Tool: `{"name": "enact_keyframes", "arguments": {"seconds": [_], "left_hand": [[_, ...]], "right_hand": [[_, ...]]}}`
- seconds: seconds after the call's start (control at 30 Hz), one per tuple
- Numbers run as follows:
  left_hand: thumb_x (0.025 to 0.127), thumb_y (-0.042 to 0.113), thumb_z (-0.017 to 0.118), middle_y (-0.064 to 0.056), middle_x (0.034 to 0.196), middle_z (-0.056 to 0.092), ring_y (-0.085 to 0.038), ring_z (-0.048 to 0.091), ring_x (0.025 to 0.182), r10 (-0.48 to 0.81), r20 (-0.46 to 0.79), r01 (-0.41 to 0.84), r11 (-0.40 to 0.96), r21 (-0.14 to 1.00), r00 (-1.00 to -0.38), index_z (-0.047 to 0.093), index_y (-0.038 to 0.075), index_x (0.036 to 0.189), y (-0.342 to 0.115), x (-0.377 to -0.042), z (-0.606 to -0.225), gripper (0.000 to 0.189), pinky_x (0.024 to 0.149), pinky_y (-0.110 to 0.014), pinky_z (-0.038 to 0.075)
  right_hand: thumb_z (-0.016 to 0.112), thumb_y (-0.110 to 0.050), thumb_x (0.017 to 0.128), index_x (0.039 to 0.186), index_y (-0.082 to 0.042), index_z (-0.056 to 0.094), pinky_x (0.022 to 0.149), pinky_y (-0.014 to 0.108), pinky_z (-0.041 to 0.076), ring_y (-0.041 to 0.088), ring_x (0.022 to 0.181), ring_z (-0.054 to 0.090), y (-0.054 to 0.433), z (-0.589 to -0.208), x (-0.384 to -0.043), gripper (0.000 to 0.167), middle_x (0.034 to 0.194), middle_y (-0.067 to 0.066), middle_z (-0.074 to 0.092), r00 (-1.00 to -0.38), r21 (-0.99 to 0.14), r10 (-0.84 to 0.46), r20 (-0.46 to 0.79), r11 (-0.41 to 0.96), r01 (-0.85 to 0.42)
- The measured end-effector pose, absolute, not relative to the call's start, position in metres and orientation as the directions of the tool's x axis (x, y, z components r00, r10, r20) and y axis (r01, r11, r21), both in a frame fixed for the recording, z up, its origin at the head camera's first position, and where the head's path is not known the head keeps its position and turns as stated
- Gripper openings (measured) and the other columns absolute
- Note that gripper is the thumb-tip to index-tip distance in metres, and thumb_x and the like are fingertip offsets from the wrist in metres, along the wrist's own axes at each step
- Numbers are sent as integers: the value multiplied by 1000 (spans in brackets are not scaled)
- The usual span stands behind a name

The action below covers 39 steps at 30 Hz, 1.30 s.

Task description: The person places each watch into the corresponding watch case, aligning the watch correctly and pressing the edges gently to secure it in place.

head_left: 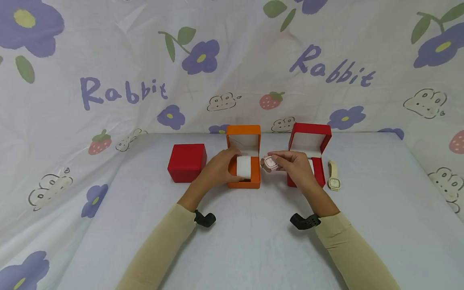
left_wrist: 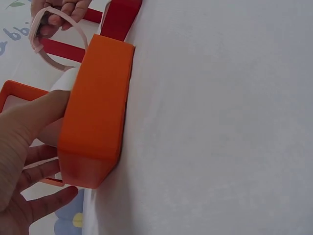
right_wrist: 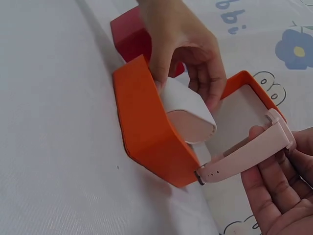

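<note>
My left hand [head_left: 217, 166] reaches into an open orange watch box [head_left: 255, 173] and grips the white watch cushion [head_left: 243, 167], thumb at the front and fingers behind. In the right wrist view the cushion [right_wrist: 188, 110] sits tilted, partly above the box's rim. My right hand [head_left: 295, 163] pinches a pale pink watch [head_left: 270, 162] by its case, just right of the orange box. Its strap [right_wrist: 244, 159] hangs in a loop, close to the box's end. Some fingers of the left hand are hidden behind the cushion.
A closed red box [head_left: 186, 163] stands left of the orange one. Behind my right hand is an open red box [head_left: 319, 171] with a white cushion, partly covered. A cream watch [head_left: 333, 176] lies to its right. A patterned cloth [head_left: 232, 80] hangs behind the white table [head_left: 253, 241].
</note>
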<state>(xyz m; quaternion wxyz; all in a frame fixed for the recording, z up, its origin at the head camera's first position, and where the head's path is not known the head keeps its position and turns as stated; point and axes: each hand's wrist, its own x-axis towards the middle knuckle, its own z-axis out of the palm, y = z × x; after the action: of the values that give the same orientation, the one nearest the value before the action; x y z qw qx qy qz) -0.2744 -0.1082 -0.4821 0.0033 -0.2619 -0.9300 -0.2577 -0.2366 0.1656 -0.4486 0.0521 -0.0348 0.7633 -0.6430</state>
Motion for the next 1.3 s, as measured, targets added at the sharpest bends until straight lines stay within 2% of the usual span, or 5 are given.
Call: {"name": "enact_keyframes", "arguments": {"seconds": [0.37,0.57,0.77,1.1,1.3], "left_hand": [[77,25,91,-3,132,57,-19,57,114,447,278,510,568,646,-850,48,12,142,-113,-268,-483,79,94,-38,58],[77,24,91,-5,132,55,-22,57,116,427,273,485,535,692,-862,49,12,143,-114,-263,-482,79,98,-45,56],[78,18,91,-8,131,53,-24,59,114,408,297,477,469,743,-863,51,7,140,-116,-261,-478,75,99,-42,55],[78,17,90,-6,134,51,-23,63,106,391,330,474,368,800,-859,53,17,140,-111,-249,-462,72,78,-33,62],[78,15,90,-4,137,51,-23,64,106,396,362,486,279,828,-844,54,14,141,-104,-240,-449,72,79,-37,62]], "right_hand": [[71,-18,97,135,-5,65,97,33,55,20,117,64,169,-447,-239,41,134,10,64,-971,-989,-198,-137,-19,144],[68,-9,98,138,-5,62,96,32,55,21,122,59,168,-445,-238,41,136,10,61,-969,-990,-222,-110,-63,127],[69,-8,97,138,-6,63,95,31,56,22,122,59,168,-441,-236,41,136,9,62,-973,-986,-218,-80,-124,109],[70,-6,96,137,-4,63,92,29,57,19,115,63,165,-433,-230,42,129,7,65,-978,-986,-208,0,-160,34],[71,-5,95,136,-5,64,92,30,57,20,117,62,160,-425,-224,42,130,8,64,-982,-985,-184,31,-171,0]]}}
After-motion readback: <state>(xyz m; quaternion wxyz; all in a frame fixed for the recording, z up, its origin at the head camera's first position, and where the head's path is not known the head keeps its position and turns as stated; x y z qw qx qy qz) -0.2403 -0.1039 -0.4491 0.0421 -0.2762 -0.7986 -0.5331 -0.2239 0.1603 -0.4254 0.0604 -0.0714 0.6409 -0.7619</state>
